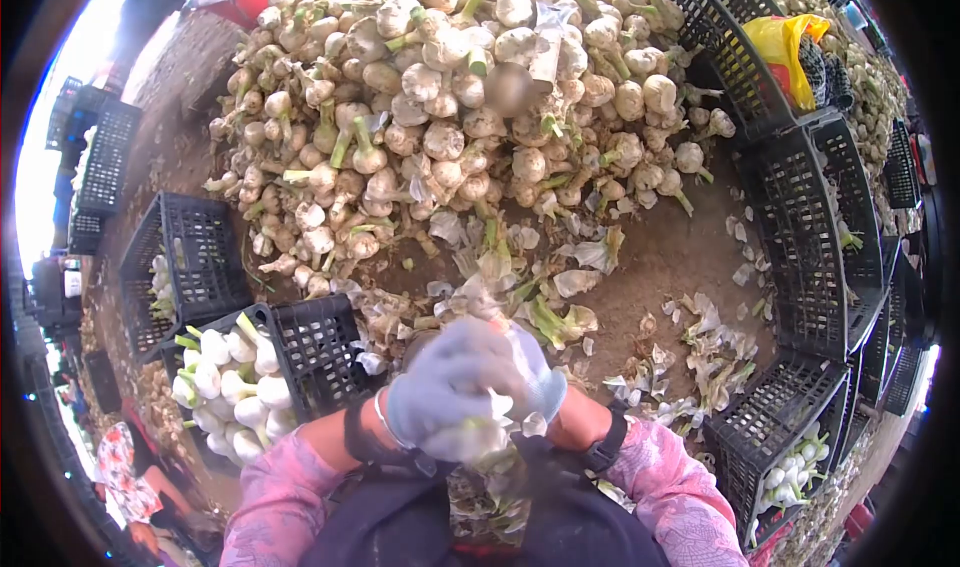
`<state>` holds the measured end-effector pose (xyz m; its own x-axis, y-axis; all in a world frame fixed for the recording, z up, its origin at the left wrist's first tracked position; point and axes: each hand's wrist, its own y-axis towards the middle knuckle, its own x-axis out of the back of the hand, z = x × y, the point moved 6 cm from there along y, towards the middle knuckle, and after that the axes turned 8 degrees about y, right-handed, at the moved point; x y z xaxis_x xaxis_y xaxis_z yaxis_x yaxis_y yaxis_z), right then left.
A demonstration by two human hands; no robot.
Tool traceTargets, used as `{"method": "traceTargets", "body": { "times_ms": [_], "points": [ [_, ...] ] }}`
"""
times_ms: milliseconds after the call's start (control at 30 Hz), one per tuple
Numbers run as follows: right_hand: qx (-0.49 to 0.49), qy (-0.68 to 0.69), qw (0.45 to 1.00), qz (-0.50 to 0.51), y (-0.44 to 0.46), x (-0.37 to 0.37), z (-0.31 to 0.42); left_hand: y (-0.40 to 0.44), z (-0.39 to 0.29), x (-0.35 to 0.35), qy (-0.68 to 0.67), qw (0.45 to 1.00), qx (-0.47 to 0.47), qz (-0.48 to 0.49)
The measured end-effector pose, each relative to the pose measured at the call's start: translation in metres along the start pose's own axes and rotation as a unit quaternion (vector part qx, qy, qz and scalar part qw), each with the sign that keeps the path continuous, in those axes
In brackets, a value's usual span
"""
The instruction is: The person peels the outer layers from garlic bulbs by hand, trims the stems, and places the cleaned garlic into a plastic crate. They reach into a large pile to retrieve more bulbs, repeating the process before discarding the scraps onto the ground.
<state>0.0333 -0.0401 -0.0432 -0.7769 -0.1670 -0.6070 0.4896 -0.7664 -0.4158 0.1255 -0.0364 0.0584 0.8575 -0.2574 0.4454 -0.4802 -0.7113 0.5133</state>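
My left hand [448,392] and my right hand [535,372], both in pale gloves, are close together in front of my body, blurred by motion. Their fingers are curled around something I cannot make out. Bits of white garlic skin [500,405] show between and just below them. Beyond the hands rises a big heap of untrimmed garlic bulbs [440,142] with stems and dirty skins. To the left, a black crate [320,352] lies tipped with cleaned white garlic bulbs [235,387] at its opening.
Loose peelings [700,342] litter the brown ground. Black crates [800,232] line the right side, one with a yellow bag [785,52] near it. Another crate [205,257] stands at the left. A person in a red and white floral garment [125,472] is at the lower left.
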Motion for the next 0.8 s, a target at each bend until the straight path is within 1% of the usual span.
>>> {"method": "traceTargets", "body": {
  "times_ms": [33,67,100,133,200,267,300,333,367,400,467,533,567,633,667,733,800],
  "points": [
    [-0.036,0.135,0.989,-0.057,-0.001,-0.004,-0.005,-0.004,0.008,0.009,-0.018,0.998,0.044,-0.038],
    [-0.073,0.267,0.954,-0.114,-0.003,-0.005,-0.013,-0.008,0.016,0.016,-0.037,0.992,0.09,-0.075],
    [-0.072,0.296,0.952,-0.01,-0.006,-0.009,-0.006,-0.012,0.02,0.022,-0.047,0.986,0.114,-0.113],
    [-0.057,0.274,0.96,0.007,-0.009,-0.01,-0.004,-0.015,0.027,0.026,-0.087,0.981,0.121,-0.124],
    [-0.025,0.227,0.973,0.039,-0.018,-0.017,0.006,-0.018,0.032,0.027,-0.059,0.976,0.146,-0.152],
    [0.016,0.108,0.994,-0.014,-0.019,-0.015,0.008,-0.029,0.038,0.018,-0.042,0.913,0.305,-0.269],
    [0.044,0.059,0.996,-0.042,-0.018,-0.015,0.009,-0.033,0.047,0.011,-0.052,0.891,0.334,-0.302],
    [0.072,0.009,0.995,-0.071,-0.016,-0.014,0.01,-0.041,0.054,0.008,-0.107,0.856,0.39,-0.323],
    [0.075,0.03,0.993,-0.085,-0.013,-0.009,0.003,-0.047,0.059,0.006,-0.162,0.813,0.444,-0.34],
    [0.046,0.046,0.994,-0.085,-0.013,-0.007,0.0,-0.054,0.063,0.002,-0.215,0.763,0.495,-0.356],
    [-0.013,0.078,0.993,-0.085,-0.014,-0.003,-0.005,-0.053,0.062,0.008,-0.116,0.818,0.455,-0.332],
    [0.09,-0.054,0.989,-0.103,-0.013,-0.005,0.007,-0.049,0.056,0.013,-0.02,0.868,0.394,-0.302],
    [0.142,-0.12,0.976,-0.111,-0.013,-0.008,0.013,-0.05,0.054,0.014,0.006,0.869,0.398,-0.295],
    [0.239,-0.244,0.931,-0.126,-0.015,-0.014,0.026,-0.044,0.046,0.016,0.09,0.891,0.332,-0.296],
    [0.257,-0.263,0.921,-0.125,-0.016,-0.016,0.029,-0.041,0.043,0.015,0.132,0.898,0.297,-0.296],
    [0.295,-0.3,0.899,-0.124,-0.019,-0.02,0.034,-0.042,0.041,0.015,0.15,0.899,0.289,-0.292],
    [0.196,-0.284,0.929,-0.13,-0.013,-0.015,0.029,-0.041,0.038,0.016,0.172,0.905,0.281,-0.27]
  ]
}}
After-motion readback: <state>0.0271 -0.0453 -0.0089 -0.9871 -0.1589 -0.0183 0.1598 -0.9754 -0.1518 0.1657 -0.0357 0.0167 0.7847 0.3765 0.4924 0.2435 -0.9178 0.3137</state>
